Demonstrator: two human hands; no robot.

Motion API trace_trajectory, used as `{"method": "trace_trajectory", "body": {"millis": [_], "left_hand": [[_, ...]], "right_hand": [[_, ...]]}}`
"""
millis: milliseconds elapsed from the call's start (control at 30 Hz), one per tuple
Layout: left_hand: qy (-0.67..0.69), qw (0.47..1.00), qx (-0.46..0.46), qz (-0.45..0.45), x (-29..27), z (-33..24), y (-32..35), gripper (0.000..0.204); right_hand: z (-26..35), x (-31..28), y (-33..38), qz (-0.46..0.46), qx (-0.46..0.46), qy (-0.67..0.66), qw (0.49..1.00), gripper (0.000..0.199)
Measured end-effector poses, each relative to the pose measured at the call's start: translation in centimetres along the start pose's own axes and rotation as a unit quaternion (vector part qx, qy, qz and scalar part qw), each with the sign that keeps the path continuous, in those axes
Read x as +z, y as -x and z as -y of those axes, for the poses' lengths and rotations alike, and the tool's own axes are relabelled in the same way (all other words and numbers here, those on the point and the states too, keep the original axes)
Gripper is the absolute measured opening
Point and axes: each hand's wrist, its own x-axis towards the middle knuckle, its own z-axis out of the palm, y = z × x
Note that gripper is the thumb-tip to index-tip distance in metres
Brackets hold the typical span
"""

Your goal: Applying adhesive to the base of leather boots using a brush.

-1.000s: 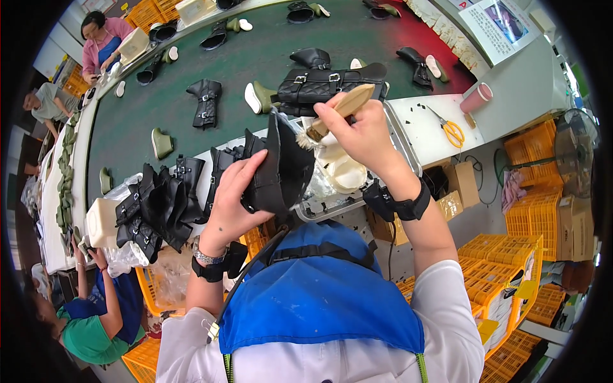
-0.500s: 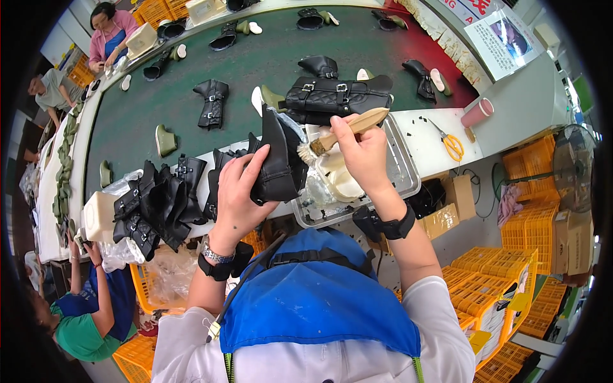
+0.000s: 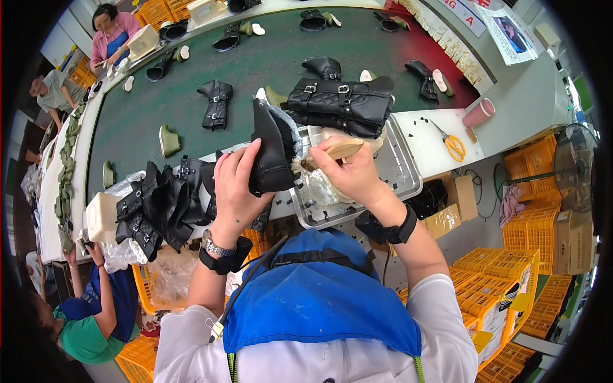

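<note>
One view, head. Left hand wrapped round a black boot upper, held at the left side of a metal tray. Right hand pinches a wooden-handled brush, bristle end at the upper's opening; contact unclear. Buckled black uppers by tray's far edge.

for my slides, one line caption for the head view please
Left hand holds a black boot upper; right hand holds a wooden-handled brush at its edge.

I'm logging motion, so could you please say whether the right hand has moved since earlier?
Yes: against the scissors, the right hand has moved left and downward in view.
</note>
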Motion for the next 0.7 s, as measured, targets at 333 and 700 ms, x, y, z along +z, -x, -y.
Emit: {"method": "trace_trajectory", "body": {"millis": [333, 700], "left_hand": [[-0.035, 0.999, 0.009, -0.012, 0.4, -0.2, 0.4, 0.079], [0.033, 0.999, 0.027, 0.01, 0.3, 0.2, 0.0, 0.077]], "right_hand": [[-0.2, 0.0, 0.5, -0.015, 0.102, -0.075, 0.992, 0.016], [-2.5, -0.1, -1.6, -0.087, -0.026, 0.031, 0.995, 0.013]]}}
